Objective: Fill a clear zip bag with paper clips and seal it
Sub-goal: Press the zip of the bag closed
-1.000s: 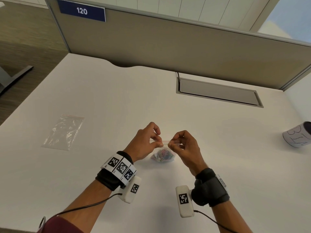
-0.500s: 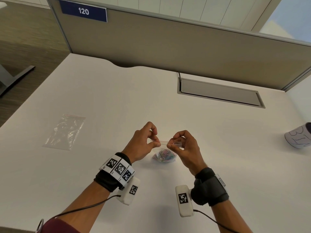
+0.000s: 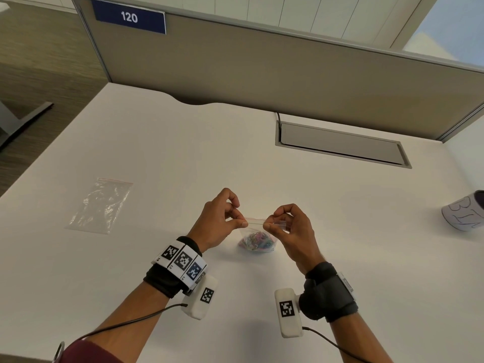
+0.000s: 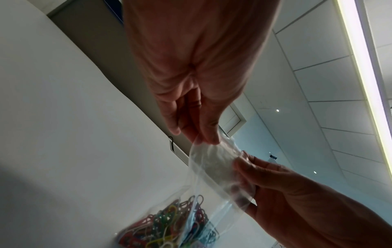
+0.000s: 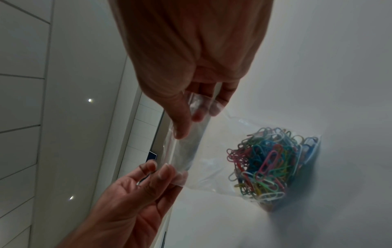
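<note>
Clear bag (image 3: 255, 224), coloured clips (image 3: 258, 243) heaped at bottom; top strip pinched at either end by left hand (image 3: 218, 222) and right hand (image 3: 290, 227), base resting on desk (image 3: 183, 158).

Upright clear zip bag (image 3: 255, 233) of coloured paper clips (image 5: 269, 166)
</note>
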